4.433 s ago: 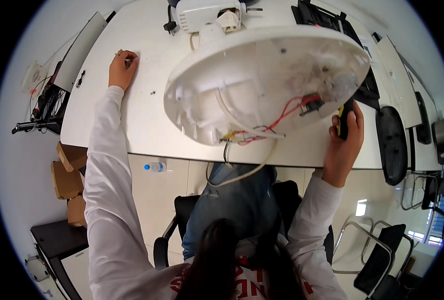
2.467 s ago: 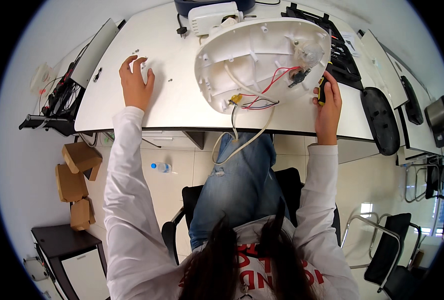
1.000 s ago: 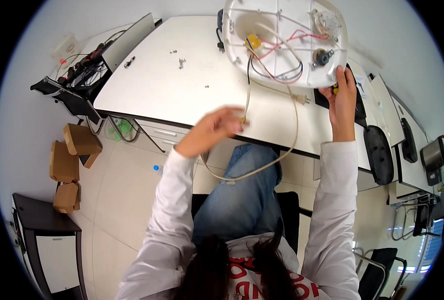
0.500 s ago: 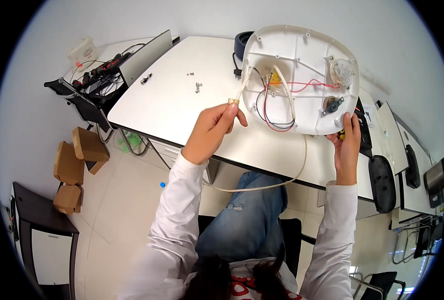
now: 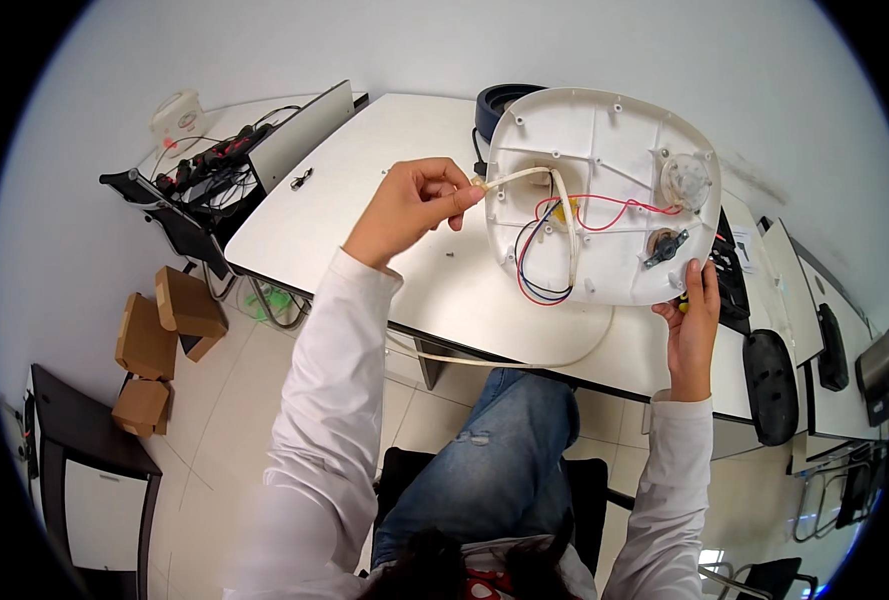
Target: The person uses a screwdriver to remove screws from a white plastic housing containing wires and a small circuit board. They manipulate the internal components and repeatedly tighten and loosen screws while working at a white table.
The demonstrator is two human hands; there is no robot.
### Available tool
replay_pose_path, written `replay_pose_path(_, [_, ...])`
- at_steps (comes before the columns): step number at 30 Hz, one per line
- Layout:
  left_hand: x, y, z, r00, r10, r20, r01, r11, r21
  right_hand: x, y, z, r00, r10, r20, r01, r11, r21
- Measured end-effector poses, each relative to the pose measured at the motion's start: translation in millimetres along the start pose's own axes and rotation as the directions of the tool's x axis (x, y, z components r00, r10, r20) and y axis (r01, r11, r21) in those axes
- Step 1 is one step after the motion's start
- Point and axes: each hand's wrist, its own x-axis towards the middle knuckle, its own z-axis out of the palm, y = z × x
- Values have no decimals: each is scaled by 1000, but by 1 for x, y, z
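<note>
My left hand (image 5: 409, 210) is closed, pinching a white cable (image 5: 516, 178) near its end fitting, left of a white plastic housing (image 5: 614, 265). The housing is tilted up with its ribbed inside toward me. My right hand (image 5: 694, 325) grips its lower right edge, thumb over the rim. A small yellow-and-black thing (image 5: 682, 301) shows at that hand, mostly hidden. Inside the housing are a clear round part (image 5: 685, 182), a dark metal bracket (image 5: 666, 247), a yellow piece (image 5: 564, 212) and red wires (image 5: 612, 205). More white cable loops below the table edge.
On the white table (image 5: 364, 130) stand a dark blue round part (image 5: 494, 115) and a black tool case (image 5: 729, 285). A black lid-like tray (image 5: 767, 385) overhangs at right. Cardboard boxes (image 5: 146, 335) lie on the floor at left, by a black chair (image 5: 169, 225).
My left hand has moved up and left with the cable end, so the cable now runs sideways out of the housing. The housing sits lower in view, still in my right hand.
</note>
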Motion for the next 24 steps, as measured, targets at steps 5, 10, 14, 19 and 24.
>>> replay_pose_path(5, [15, 6, -14, 962, -63, 266, 55, 998, 38, -1, -2, -1, 1000, 7, -30, -8, 999, -36])
replay_pose_path(10, [22, 13, -18, 904, -98, 415, 38, 988, 151, -2, 1, -8, 999, 24, -27, -25, 998, -51])
replay_pose_path(14, [26, 9, -14, 926, -127, 356, 83, 987, 136, -2, 7, -13, 999, 34, -17, -35, 998, -48])
replay_pose_path(19, [20, 3, -7, 957, -64, 284, 66, 998, 3, -4, 10, -17, 999, 44, 1, -44, 995, -89])
replay_pose_path(24, [16, 5, -8, 927, -41, 372, -28, 984, 178, -8, 14, -20, 998, 59, -10, -59, 994, -94])
